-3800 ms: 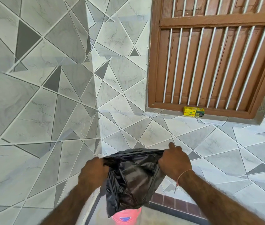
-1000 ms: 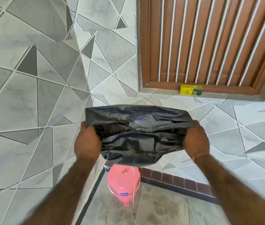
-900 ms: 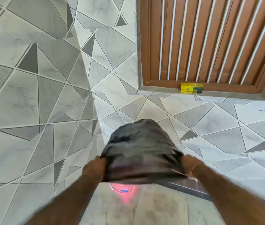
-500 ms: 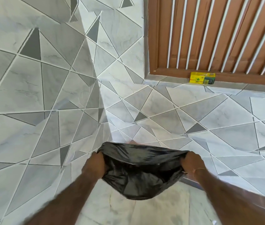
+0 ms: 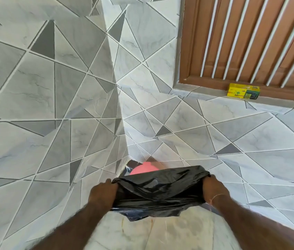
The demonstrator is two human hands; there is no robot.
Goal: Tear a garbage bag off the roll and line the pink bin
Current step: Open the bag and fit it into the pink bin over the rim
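A black garbage bag (image 5: 158, 191) is stretched wide between my two hands, low in the head view. My left hand (image 5: 103, 193) grips its left edge and my right hand (image 5: 212, 188) grips its right edge. Just behind the bag's upper rim a curved piece of the pink bin (image 5: 143, 169) shows; the bag hides the remainder of the bin. I cannot tell whether the bag touches the bin. A yellow garbage bag box (image 5: 243, 91) lies on the window ledge at the upper right.
Grey triangle-patterned tiled walls meet in a corner (image 5: 122, 123) right behind the bin. A brown wooden window with white bars (image 5: 247, 42) fills the upper right. Pale marble floor (image 5: 169, 231) lies below the bag.
The bag was shaken up and down and spread wide. It now hangs lower, in front of the pink bin, and the view has tilted down toward the floor corner.
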